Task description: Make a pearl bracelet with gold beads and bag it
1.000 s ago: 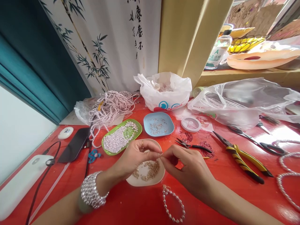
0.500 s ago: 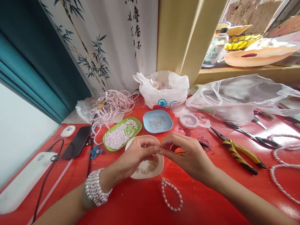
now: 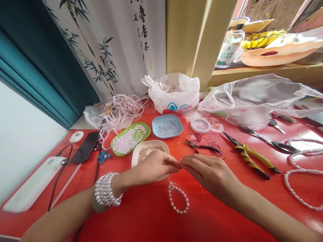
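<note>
My left hand (image 3: 153,166), wearing a thick pearl bracelet (image 3: 107,190) at the wrist, reaches over the white dish (image 3: 135,157) of gold beads (image 3: 145,153). Its fingers are pinched together at the fingertips of my right hand (image 3: 213,171), whose fingers are closed too. Whatever lies between them is too small or hidden to make out. Just below the hands, a beaded loop (image 3: 179,211) of pearls rests on the red table (image 3: 141,218). Small black-handled pliers (image 3: 200,147) lie beyond my right hand.
Behind the hands stand a green tray (image 3: 145,134) of pearls and a blue dish (image 3: 168,133) with small metal pieces. Yellow-black pliers (image 3: 249,158), scissors (image 3: 267,139) and pearl strands (image 3: 297,171) lie right. Plastic bags (image 3: 174,97) line the back; a phone (image 3: 85,148) lies left.
Both hands have moved slightly down and right, still together at the fingertips. More gold beads and the small pliers now show behind them. The whole view has shifted a little.
</note>
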Motion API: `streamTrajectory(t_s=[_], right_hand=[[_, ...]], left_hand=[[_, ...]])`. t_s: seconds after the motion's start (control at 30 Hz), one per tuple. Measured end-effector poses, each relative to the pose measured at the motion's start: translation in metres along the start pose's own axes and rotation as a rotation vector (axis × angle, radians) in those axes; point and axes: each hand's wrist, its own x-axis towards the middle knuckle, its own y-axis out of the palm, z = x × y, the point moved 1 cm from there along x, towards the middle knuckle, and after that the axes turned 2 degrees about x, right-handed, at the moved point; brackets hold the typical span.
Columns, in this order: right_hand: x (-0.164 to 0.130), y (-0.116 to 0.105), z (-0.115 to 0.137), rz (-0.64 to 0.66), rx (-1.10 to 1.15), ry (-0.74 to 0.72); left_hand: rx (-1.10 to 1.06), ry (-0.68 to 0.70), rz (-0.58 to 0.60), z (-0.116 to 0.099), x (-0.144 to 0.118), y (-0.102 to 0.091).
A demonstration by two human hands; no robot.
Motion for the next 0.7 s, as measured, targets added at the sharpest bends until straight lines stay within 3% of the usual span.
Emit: streamTrajectory(t_s=[0.13, 0.2, 0.5, 0.7], right_hand=[[-0.011, -0.004, -0.003, -0.012, 0.047, 0.06], [-0.016, -0.006, -0.006, -0.016, 0.08, 0.09], [-0.042, -0.009, -0.015, -0.074, 0.132, 0.231], [-0.049, -0.004, -0.019, -0.101, 0.18, 0.265]], left_hand=[[0.571, 0.21, -0.007, 0.0, 0.001, 0.011], [0.738, 0.279, 0.024, -0.001, 0.001, 0.015], [0.983, 0.406, 0.158, -0.001, 0.009, 0.029], [1.144, 0.485, 0.179, -0.002, 0.006, 0.036]])
